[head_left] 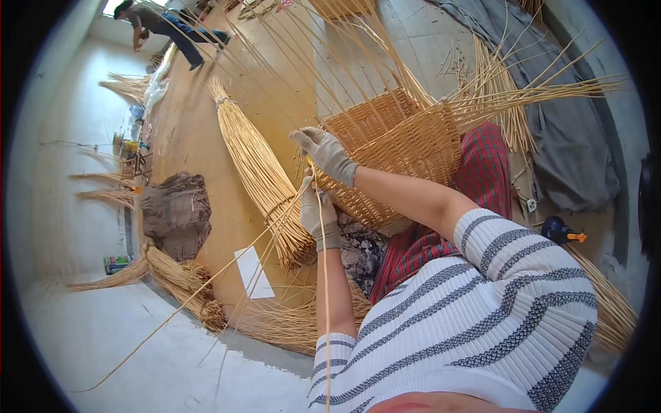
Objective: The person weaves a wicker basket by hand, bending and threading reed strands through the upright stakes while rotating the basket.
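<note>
A wicker basket [406, 155] with tall upright stakes rests against my lap, tilted, its open side facing away to the upper left. My left hand [318, 219], in a pale work glove, is closed around several long wicker rods [324, 289] beside the basket's near corner. These rods trail down past my forearm and out to the lower left. My right hand [327, 155], gloved too, is bent over the basket's left corner just above the left hand. Its fingers are pinched together, and what lies between them is hidden.
A thick tied bundle of rods [258, 165] lies left of the basket, near a white sheet [253, 272] and a brown cloth sack [177, 215]. Grey fabric [571, 151] and loose rods [506, 103] spread at right. Another person [169, 26] bends over at far upper left.
</note>
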The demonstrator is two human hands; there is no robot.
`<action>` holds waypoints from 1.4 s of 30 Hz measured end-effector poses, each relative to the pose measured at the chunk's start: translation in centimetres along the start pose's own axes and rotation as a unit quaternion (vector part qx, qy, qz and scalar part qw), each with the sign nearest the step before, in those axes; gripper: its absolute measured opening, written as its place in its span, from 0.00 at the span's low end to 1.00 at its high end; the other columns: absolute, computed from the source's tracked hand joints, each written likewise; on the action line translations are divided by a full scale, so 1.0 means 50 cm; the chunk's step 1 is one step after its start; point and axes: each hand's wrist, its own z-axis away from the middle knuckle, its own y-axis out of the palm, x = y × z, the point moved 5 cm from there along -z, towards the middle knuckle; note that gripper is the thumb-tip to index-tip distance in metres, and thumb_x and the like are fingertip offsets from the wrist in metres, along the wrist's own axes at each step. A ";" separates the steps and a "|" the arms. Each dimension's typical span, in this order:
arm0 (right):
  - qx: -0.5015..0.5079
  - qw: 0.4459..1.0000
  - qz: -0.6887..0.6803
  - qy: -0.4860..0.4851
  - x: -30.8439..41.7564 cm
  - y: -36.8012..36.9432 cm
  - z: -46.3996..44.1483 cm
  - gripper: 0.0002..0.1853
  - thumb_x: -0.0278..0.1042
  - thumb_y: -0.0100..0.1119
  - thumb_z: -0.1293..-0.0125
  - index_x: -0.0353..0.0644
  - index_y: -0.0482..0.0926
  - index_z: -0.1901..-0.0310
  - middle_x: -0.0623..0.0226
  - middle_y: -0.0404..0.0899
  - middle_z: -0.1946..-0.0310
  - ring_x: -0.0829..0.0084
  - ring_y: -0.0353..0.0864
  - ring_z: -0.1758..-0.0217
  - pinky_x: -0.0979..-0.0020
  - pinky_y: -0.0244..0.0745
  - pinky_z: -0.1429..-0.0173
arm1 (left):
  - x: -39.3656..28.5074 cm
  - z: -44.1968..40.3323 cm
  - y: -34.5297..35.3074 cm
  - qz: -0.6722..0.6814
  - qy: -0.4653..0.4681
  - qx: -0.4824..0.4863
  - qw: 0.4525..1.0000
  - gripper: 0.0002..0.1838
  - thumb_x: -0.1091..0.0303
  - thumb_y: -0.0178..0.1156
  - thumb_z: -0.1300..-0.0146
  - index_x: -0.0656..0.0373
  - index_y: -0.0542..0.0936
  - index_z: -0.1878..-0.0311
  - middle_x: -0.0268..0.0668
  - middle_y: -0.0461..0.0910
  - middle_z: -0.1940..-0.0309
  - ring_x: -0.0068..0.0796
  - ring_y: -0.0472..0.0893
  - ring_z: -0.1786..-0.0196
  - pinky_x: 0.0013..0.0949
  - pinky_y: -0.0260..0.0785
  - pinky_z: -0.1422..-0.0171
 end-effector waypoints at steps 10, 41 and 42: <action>0.042 0.981 -0.152 -0.117 0.036 -0.066 0.063 0.13 0.41 0.52 0.21 0.46 0.80 0.45 0.72 0.83 0.67 0.86 0.72 0.75 0.84 0.71 0.74 | 0.001 -0.009 0.003 0.112 0.015 0.034 0.993 0.36 0.70 0.74 0.45 0.45 0.72 0.32 0.38 0.82 0.67 0.34 0.80 0.70 0.40 0.75 0.63; -0.189 0.709 0.601 -0.318 0.232 -0.202 0.124 0.21 0.18 0.56 0.31 0.41 0.72 0.38 0.66 0.80 0.43 0.75 0.82 0.55 0.73 0.80 0.48 | -0.255 0.003 0.116 0.053 0.097 0.132 0.985 0.38 0.61 0.70 0.46 0.42 0.71 0.28 0.44 0.70 0.40 0.48 0.80 0.59 0.48 0.74 0.51; -0.188 0.707 0.603 -0.317 0.240 -0.216 0.111 0.21 0.18 0.56 0.31 0.41 0.72 0.38 0.66 0.80 0.43 0.75 0.82 0.55 0.73 0.80 0.48 | -0.256 0.000 0.124 0.023 0.110 0.116 0.987 0.39 0.60 0.70 0.45 0.39 0.70 0.28 0.42 0.70 0.41 0.46 0.81 0.61 0.46 0.73 0.54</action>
